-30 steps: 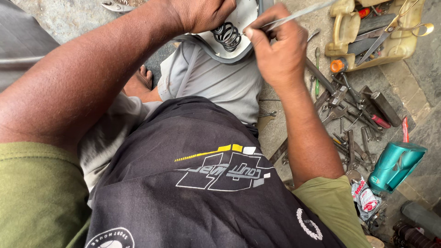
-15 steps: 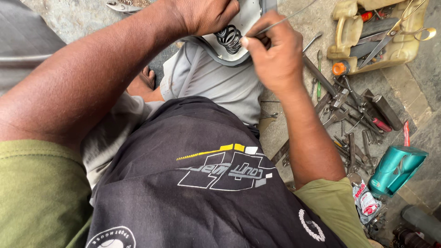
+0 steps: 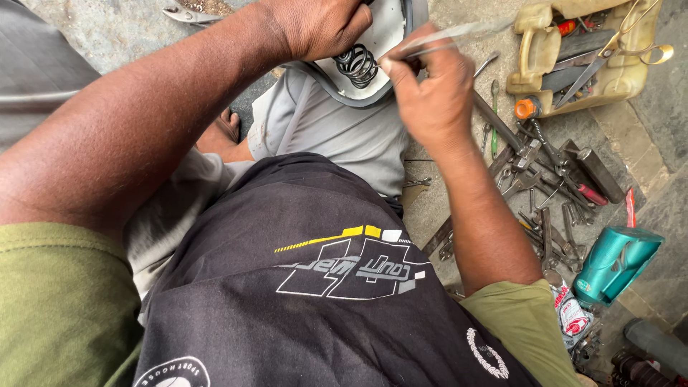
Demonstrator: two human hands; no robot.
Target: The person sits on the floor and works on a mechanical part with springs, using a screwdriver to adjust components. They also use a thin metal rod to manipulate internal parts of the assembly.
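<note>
Up top, left hand [image 3: 319, 25] is closed in a grip on the upper edge of a pale round part [image 3: 373, 43] with a dark rubber rim; fingers curl over it. Black coil spring [image 3: 356, 64] sits on the face of that pale part, just below the left hand's knuckles. Right hand [image 3: 430, 97] is just right of the spring, fingers pinched together on a thin metal tool [image 3: 444, 36]. Tool shaft runs up and right from the pinch and is blurred; its near tip touches or nearly touches the spring, cannot tell which. The pale part rests over the grey trouser knee [image 3: 337, 136], directly below the spring.

Lower down from the spring, a black printed shirt [image 3: 315, 287] fills the middle, with green sleeves on both arms. Bare foot [image 3: 226, 129] shows left of the knee.

Right of the right hand, a cut-open yellowish plastic jug [image 3: 530, 79] holds scissors [image 3: 609, 50] and other tools. Below the jug, a heap of wrenches and spanners [image 3: 552, 208] lies on the concrete ground. Teal plastic bottle [image 3: 616, 261] lies at the lower right edge of that heap. Pliers [image 3: 186, 14] lie far left of the left hand, at the top edge.
</note>
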